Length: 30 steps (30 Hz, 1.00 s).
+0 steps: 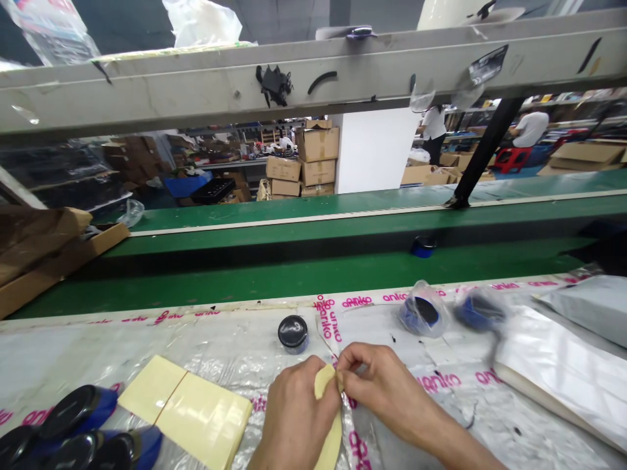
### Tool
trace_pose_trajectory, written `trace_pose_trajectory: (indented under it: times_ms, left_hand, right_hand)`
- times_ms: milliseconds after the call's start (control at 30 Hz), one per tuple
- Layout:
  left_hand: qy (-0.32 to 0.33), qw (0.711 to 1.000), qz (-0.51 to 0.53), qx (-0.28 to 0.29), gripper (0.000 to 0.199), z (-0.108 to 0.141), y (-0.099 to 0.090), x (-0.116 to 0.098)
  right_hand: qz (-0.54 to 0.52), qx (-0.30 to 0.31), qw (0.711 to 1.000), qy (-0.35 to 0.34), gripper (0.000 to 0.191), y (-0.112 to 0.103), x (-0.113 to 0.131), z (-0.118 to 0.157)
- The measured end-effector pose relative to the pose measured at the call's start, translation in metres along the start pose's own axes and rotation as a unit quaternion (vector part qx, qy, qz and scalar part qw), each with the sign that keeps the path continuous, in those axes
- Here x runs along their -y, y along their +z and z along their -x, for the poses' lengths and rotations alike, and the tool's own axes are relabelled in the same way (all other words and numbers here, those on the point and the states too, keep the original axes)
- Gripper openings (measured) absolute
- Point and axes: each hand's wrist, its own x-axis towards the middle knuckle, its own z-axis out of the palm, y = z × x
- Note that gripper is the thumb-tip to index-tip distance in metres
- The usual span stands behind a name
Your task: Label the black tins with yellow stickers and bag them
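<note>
Low in the middle of the head view, my left hand (pixel 298 411) is closed on a yellow paper strip (pixel 333 438), which runs down beside its fingers. My right hand (pixel 375 382) touches the strip's upper right side, its thumb and index finger pinched together on it. Just beyond my left hand stands a small round jar with a black lid (pixel 292 333). To the left lies a stack of yellow paper (pixel 186 412) with a rubber band around it. Several blue jars with black lids (pixel 73 412) are grouped at the lower left.
Two bagged blue jars (pixel 424 312) (pixel 480 309) and white bags (pixel 563 372) lie to the right. A green conveyor (pixel 274 267) with another blue jar (pixel 423 246) runs behind the table. A cardboard box (pixel 44 254) is at left; people are in the background.
</note>
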Motion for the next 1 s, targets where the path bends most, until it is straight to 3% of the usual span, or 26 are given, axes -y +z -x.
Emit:
trace_pose_trajectory:
  times_ms: [500, 1000]
  left_hand:
    - [-0.013, 1.0, 0.018, 0.003, 0.022, -0.0005, 0.0025, 0.0009]
    - [-0.014, 1.0, 0.024, -0.002, 0.018, -0.0017, 0.0024, 0.0013]
  right_hand:
    - [0.003, -0.007, 1.0, 0.016, 0.016, 0.0036, -0.0027, -0.0034]
    - [0.061, -0.026, 0.998, -0.017, 0.017, 0.0072, -0.0049, -0.0035]
